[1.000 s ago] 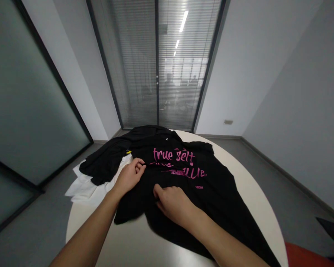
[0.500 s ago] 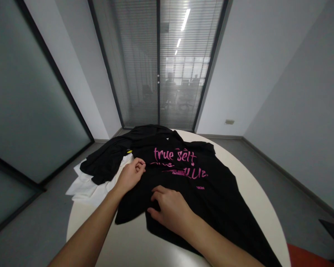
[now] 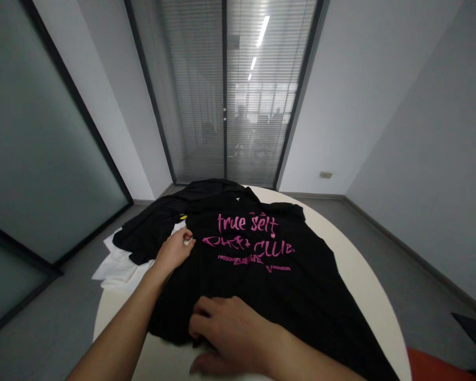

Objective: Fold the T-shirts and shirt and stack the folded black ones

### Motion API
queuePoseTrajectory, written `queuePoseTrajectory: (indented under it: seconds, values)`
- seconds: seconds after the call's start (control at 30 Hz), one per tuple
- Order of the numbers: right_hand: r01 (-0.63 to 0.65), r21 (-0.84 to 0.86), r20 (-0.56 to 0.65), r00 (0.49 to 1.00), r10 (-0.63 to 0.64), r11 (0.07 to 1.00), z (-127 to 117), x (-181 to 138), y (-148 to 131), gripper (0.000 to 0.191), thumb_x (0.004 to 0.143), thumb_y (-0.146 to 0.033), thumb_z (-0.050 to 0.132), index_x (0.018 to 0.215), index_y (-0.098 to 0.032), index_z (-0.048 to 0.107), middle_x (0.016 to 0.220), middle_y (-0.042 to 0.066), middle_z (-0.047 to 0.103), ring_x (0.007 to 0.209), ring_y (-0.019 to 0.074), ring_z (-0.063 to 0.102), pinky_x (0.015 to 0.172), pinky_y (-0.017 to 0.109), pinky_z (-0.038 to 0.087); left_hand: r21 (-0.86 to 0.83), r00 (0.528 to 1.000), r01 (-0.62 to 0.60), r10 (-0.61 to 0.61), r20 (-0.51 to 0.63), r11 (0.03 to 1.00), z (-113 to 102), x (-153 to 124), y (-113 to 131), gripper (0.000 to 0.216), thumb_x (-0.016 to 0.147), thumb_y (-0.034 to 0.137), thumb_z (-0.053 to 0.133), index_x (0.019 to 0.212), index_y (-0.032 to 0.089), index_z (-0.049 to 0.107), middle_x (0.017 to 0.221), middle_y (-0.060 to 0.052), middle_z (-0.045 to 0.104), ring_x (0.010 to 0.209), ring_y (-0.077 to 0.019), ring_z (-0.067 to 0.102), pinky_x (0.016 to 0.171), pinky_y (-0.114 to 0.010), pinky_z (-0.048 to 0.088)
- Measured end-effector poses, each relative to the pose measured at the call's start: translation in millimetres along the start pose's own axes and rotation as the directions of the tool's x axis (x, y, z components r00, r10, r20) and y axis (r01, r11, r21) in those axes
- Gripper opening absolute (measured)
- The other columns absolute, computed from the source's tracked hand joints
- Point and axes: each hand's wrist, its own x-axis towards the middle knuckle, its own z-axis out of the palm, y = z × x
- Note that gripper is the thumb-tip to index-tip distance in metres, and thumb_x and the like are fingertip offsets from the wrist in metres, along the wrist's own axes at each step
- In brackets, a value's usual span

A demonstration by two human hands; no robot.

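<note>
A black T-shirt (image 3: 238, 286) with pink lettering lies spread on the table, its collar away from me. My left hand (image 3: 176, 248) is closed in a pinch on the shirt's left edge. Close to the hem is my right hand (image 3: 234, 330), slightly blurred. Its fingers are bent over the fabric, with the thumb apart from them. Beyond my left hand lies a bunched black garment (image 3: 148, 227) on top of a white cloth (image 3: 121, 270). A small yellow patch (image 3: 183, 216) shows where the black garments meet.
The round white table (image 3: 365, 286) has a curved edge on the right. Something red (image 3: 428, 365) stands low beside it. Glass panels with blinds (image 3: 226, 95) are behind the table, and a frosted panel (image 3: 35, 148) is on the left.
The shirt's near left part has been drawn toward me and flattened, so more pink lettering shows. My right hand moved nearer and left; my left hand shifted slightly left.
</note>
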Motion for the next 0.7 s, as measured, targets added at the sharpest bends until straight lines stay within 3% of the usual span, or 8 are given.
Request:
queuePoseTrajectory:
  seconds: [0.13,0.33,0.4,0.53,0.6,0.7]
  values:
    - [0.045,-0.122,0.009,0.999,-0.044,0.991,4.2,0.8,2.6,0.024,0.087,-0.046,0.069,0.099,-0.025,0.069,0.127,0.004,0.059,0.1,0.0214,0.061,0.062,0.027,0.049,0.055,0.999,0.041,-0.042,0.012,0.998,3.4,0.0,-4.4,0.025,0.085,0.036,0.064,0.106,0.024,0.06,0.105,-0.007,0.073,0.089,-0.0241,0.069,0.076,-0.031,0.046]
    - [-0.089,-0.18,0.11,0.988,0.11,0.98,-11.3,-2.9,-0.6,0.03,0.084,-0.038,0.07,0.111,-0.026,0.068,0.119,0.008,0.061,0.102,0.0262,0.062,0.065,0.03,0.053,-0.042,0.996,0.024,-0.021,0.082,0.999,12.6,1.3,-10.1,0.039,0.081,0.03,0.068,0.116,0.024,0.052,0.088,-0.001,0.071,0.082,-0.0218,0.07,0.07,-0.028,0.047]
    - [-0.15,-0.195,0.179,0.966,0.185,0.969,-15.8,-6.0,-2.5,0.043,0.084,-0.033,0.068,0.126,-0.03,0.061,0.115,0.008,0.064,0.097,0.0274,0.066,0.066,0.033,0.054,-0.07,0.999,0.018,-0.016,0.032,0.997,12.4,3.7,-10.7,0.034,0.083,0.028,0.066,0.113,0.024,0.052,0.09,-0.002,0.071,0.082,-0.0213,0.07,0.072,-0.029,0.048]
    - [-0.205,-0.177,0.273,0.929,0.249,0.963,-21.6,-10.7,-5.0,0.071,0.077,-0.032,0.076,0.141,-0.034,0.046,0.116,0.008,0.067,0.092,0.0291,0.071,0.069,0.035,0.055,-0.096,0.974,-0.016,-0.006,-0.224,0.995,0.7,11.6,-12.0,0.02,0.091,0.029,0.056,0.11,0.025,0.054,0.104,-0.006,0.071,0.097,-0.0234,0.069,0.084,-0.032,0.05]
    - [-0.225,-0.16,0.274,0.925,0.262,0.961,-22.6,-11.2,-5.9,0.071,0.073,-0.03,0.078,0.138,-0.028,0.047,0.116,0.009,0.067,0.091,0.0292,0.072,0.068,0.035,0.055,-0.09,0.953,-0.052,0.022,-0.303,0.995,-6.3,15.4,-15.3,0.014,0.092,0.03,0.054,0.105,0.025,0.057,0.105,-0.006,0.071,0.1,-0.0241,0.068,0.086,-0.032,0.05]
    - [-0.246,-0.177,0.251,0.925,0.285,0.953,-19.7,-8.9,-7.8,0.059,0.075,-0.025,0.074,0.129,-0.016,0.052,0.111,0.013,0.069,0.088,0.0299,0.072,0.065,0.035,0.055,-0.086,0.961,-0.078,0.052,-0.272,0.993,-9.0,18.7,-23.2,0.009,0.09,0.03,0.055,0.096,0.025,0.06,0.102,-0.005,0.072,0.095,-0.0232,0.068,0.086,-0.031,0.05]
